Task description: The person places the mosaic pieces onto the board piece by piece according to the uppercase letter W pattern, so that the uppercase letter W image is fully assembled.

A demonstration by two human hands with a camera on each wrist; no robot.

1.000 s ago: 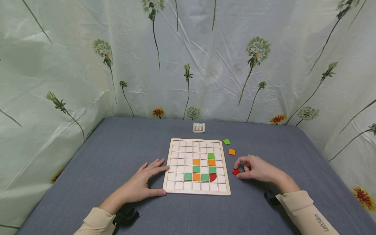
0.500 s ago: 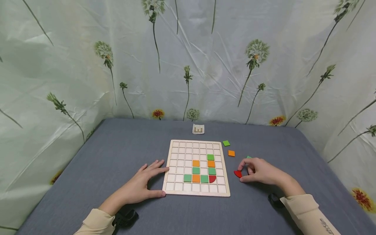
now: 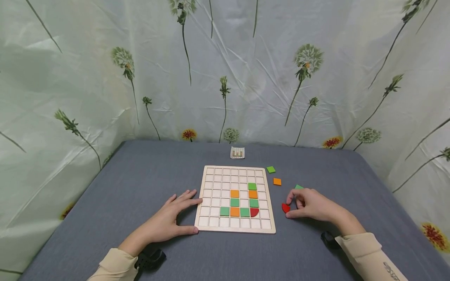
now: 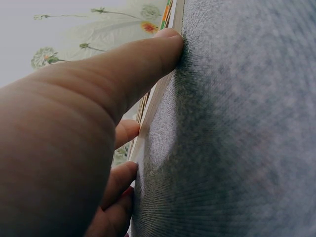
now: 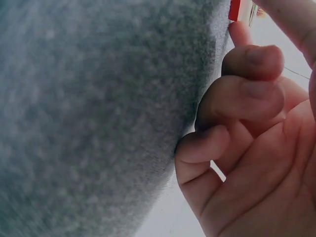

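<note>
A wooden grid board (image 3: 214,224) lies flat on the table, with several green and orange square tiles and one red quarter-round tile (image 3: 254,212) set in its cells. My left hand (image 3: 172,216) rests along the board's left side, fingers spread, thumb and index fingertip at the frame. In the left wrist view that thumb (image 4: 148,54) meets the board's edge. To the right of the board, my right hand (image 3: 313,205) pinches another red quarter-round tile (image 3: 286,208) between thumb and index finger, low over the cloth. Its other fingers are curled in; the tile's edge shows red in the right wrist view.
Right of the board lie a light green tile (image 3: 270,169), an orange tile (image 3: 277,182) and a green tile (image 3: 299,187) partly behind the right hand. A small printed pattern card (image 3: 237,152) lies beyond the board. A flowered curtain (image 3: 154,70) hangs behind the grey-clothed table (image 3: 161,164).
The right hand has shifted slightly right, away from the board, and the red tile has turned so its rounded shape shows. More of the green tile behind is visible. The left hand stays put.
</note>
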